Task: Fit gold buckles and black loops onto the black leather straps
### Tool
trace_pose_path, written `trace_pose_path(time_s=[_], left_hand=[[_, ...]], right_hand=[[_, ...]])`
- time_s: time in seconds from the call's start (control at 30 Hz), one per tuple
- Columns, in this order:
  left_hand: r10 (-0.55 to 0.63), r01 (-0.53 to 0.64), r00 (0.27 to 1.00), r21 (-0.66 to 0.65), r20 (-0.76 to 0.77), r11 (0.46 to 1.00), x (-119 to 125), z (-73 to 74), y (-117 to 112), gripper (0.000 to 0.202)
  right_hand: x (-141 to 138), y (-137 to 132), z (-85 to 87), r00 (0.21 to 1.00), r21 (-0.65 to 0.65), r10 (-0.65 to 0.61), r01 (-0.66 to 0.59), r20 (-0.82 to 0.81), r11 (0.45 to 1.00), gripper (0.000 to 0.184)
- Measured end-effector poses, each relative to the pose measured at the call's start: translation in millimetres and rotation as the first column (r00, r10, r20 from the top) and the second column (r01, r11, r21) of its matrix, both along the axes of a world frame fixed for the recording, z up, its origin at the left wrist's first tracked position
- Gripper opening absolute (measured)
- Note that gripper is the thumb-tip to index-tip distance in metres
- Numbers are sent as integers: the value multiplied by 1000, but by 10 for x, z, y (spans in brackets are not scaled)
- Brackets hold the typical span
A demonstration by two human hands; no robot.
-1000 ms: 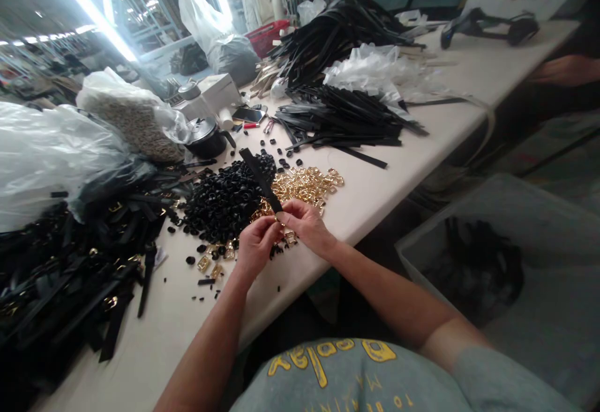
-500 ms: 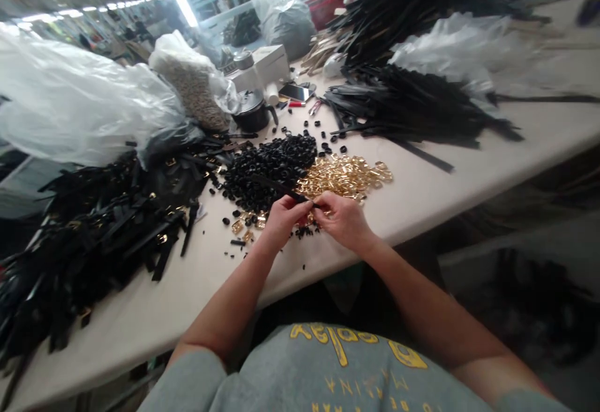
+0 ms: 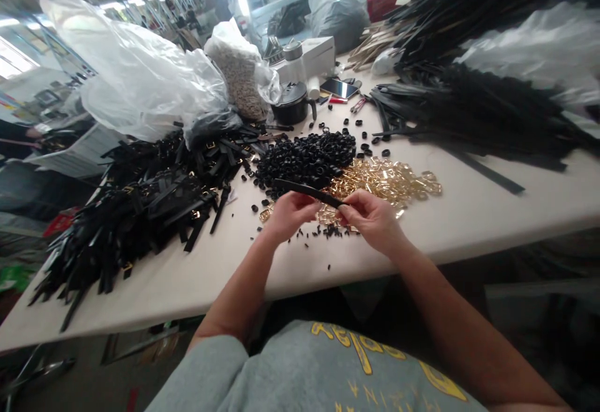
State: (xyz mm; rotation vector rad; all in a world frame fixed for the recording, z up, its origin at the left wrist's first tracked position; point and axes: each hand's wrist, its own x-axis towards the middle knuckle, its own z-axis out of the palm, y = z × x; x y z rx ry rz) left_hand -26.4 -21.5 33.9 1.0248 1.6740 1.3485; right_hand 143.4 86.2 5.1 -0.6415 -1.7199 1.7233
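Observation:
A short black strap (image 3: 312,191) slants above the piles, slightly bowed. My right hand (image 3: 375,219) pinches its near end between thumb and fingers. The fingers of my left hand (image 3: 291,215) are curled against the strap's middle, and its far end sticks out beyond them to the left. Just behind the strap is a heap of small black loops (image 3: 307,157). Gold buckles (image 3: 389,180) are piled behind my right hand, partly covered by it. Tiny black scraps (image 3: 330,231) are scattered on the table below my hands.
Straps with gold buckles (image 3: 159,206) form a large pile on the left. Plain black straps (image 3: 473,105) lie at right. Behind stand a black lidded pot (image 3: 290,109), a clear bag of beige bits (image 3: 244,77), a phone (image 3: 340,89) and a white box (image 3: 319,54). The table (image 3: 300,274) ends before me.
My hands have moved apart, and more of the strap shows between them. The strap has turned flatter to the view. The camera has swung left, shifting the scene rightward.

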Motion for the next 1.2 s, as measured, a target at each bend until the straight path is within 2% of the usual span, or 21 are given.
trace_pose_path(time_s=[0.03,0.07,0.1,0.17,0.23,0.33,0.47,0.6,0.7,0.73,0.8,0.87,0.93,1.07,1.2], left_hand=[[88,-89,985,-4,-146,996,-150,27,-113,26],[162,-178,931,-19,-326,984,-312,44,-230,22],[214,-266,845,-36,-491,963,-474,49,-344,19],[236,-407,687,-95,-687,909,-756,19,-536,15],[175,-465,614,-174,-770,868,-932,-52,-656,13],[115,-456,593,-214,-797,864,-997,-174,-722,16],[120,-379,648,-182,-752,907,-921,-251,-726,21],[130,-319,661,-119,-739,940,-868,-262,-754,17],[157,-317,661,-84,-734,945,-867,-282,-783,17],[173,-328,683,-87,-710,941,-862,-287,-778,17],[235,-354,771,-91,-592,931,-824,-277,-719,19],[311,-360,871,-64,-380,931,-733,-233,-587,25],[343,-347,927,3,-151,938,-588,-167,-395,32],[279,-300,944,105,177,948,-231,-77,-16,34],[233,-284,921,128,313,950,-4,-109,148,36]], right_hand=[[-5,-11,20,1000,-14,1,-1,-4,1000,30],[-14,-24,38,1000,-37,8,-9,-11,999,32],[-27,-38,53,1000,-59,19,-20,-23,998,33],[-75,-74,84,998,-86,34,-38,-51,996,34],[-151,-113,119,996,-90,49,-56,-80,994,33],[-285,-161,176,992,-84,61,-70,-107,994,31],[-413,-200,186,990,-99,52,-65,-134,993,28],[-462,-241,44,992,-123,51,-66,-119,990,27],[-463,-258,-74,991,-160,58,-76,-117,984,27],[-456,-257,-100,991,-178,54,-75,-121,981,27],[-435,-243,-127,990,-223,39,-68,-132,972,29],[-405,-217,-134,990,-262,27,-63,-141,963,31],[-373,-187,-132,988,-283,13,-57,-154,958,33],[-322,-142,-128,982,-290,-9,-46,-186,956,38],[-302,-125,-114,982,-292,6,-62,-188,955,38]])
